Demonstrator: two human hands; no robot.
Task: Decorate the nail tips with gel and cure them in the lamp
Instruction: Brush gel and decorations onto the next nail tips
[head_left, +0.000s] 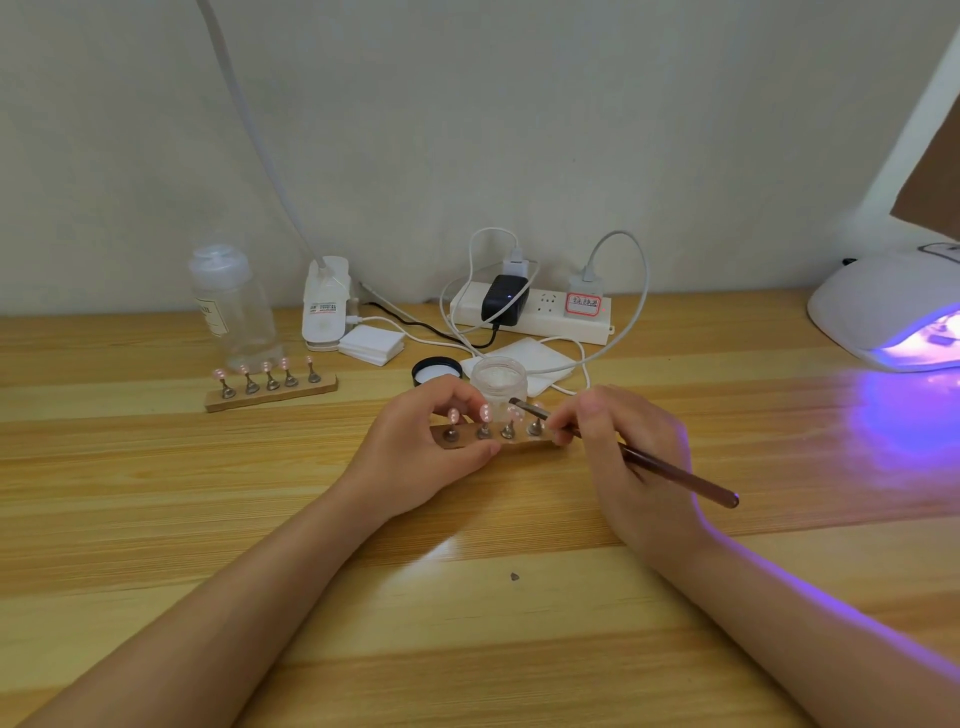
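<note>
Right grip: the right hand (623, 447) pinches a slim brown wooden brush (649, 460), tip at the pink nail tips (485, 413)
Left grip: the left hand (421, 447) holds their small wooden stand (519, 444) on the counter (467, 623)
Advice: keep the stand pressed still, strokes light
Jar: open clear gel jar (500, 382) just behind
Lamp: white curing lamp (883, 312), lit violet, far right
Writing: red-framed label (583, 304) on the white power strip (530, 312), unreadable

A pale plaster wall (519, 130) rises directly behind the light wooden desk (156, 493), whose right side carries violet glow.
</note>
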